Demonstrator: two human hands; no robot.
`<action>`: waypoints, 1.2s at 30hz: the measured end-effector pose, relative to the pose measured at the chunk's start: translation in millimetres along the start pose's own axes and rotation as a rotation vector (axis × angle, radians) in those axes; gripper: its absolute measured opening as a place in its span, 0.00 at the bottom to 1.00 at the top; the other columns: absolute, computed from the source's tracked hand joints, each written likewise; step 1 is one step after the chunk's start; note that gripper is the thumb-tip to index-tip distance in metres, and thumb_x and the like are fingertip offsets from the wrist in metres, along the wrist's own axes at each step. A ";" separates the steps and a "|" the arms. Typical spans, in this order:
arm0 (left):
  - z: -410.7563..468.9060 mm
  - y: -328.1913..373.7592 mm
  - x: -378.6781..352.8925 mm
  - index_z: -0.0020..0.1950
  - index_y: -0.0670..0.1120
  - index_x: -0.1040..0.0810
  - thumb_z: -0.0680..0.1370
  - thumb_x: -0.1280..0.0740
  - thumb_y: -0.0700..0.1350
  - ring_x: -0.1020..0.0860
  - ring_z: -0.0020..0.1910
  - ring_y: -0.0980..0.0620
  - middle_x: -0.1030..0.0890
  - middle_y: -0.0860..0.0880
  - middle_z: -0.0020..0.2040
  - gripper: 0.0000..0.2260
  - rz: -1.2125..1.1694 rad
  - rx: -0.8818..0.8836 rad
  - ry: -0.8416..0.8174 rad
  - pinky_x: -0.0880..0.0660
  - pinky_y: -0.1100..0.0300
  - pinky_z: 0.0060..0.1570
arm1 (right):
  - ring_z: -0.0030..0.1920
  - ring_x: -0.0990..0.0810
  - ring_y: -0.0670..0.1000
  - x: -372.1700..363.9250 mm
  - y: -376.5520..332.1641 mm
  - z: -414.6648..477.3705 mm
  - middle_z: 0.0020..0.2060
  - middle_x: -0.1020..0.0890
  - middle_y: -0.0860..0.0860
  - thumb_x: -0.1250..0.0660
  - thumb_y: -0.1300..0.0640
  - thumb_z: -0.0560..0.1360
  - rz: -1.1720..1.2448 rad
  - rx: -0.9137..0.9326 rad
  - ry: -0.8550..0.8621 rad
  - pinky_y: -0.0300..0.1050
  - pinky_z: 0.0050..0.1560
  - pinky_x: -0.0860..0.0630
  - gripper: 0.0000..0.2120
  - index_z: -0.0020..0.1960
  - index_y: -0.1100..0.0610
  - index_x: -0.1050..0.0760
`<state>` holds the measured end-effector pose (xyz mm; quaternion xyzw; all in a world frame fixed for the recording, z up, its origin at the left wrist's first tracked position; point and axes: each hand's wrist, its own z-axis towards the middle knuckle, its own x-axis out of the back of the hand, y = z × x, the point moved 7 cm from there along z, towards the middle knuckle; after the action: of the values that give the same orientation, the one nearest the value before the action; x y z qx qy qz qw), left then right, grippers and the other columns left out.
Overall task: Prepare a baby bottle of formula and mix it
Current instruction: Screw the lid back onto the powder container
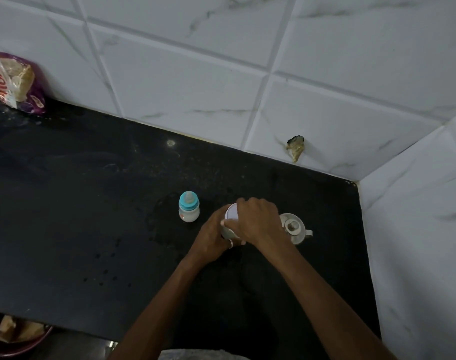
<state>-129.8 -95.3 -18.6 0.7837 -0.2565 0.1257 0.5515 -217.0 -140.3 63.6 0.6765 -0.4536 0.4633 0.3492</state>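
Note:
A small baby bottle [188,210] with a teal collar and clear teat stands upright on the black counter [79,203], holding white liquid. Just to its right is a formula tin [231,216] with a white lid. My left hand [212,240] wraps around the tin's side. My right hand [256,219] sits on top of it, fingers curled over the lid's edge. Most of the tin is hidden by both hands.
A small white lidded jug [295,228] stands right of my right hand. A bread bag [19,83] leans on the tiled wall at the far left. Water drops lie on the counter near the bottle. The side wall closes the right.

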 end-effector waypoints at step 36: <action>2.9 -8.4 -1.4 0.78 0.50 0.35 0.73 0.21 0.42 0.30 0.75 0.55 0.28 0.49 0.76 0.37 -0.055 0.018 0.042 0.34 0.62 0.72 | 0.79 0.39 0.56 -7.9 6.1 -6.0 0.82 0.43 0.53 0.27 0.57 0.77 0.077 0.254 -0.278 0.54 0.74 0.37 0.39 0.81 0.45 0.44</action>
<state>-126.8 -95.4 -27.1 0.7927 -0.2221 0.1295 0.5528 -225.8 -134.8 58.5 0.7548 -0.4610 0.4320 0.1768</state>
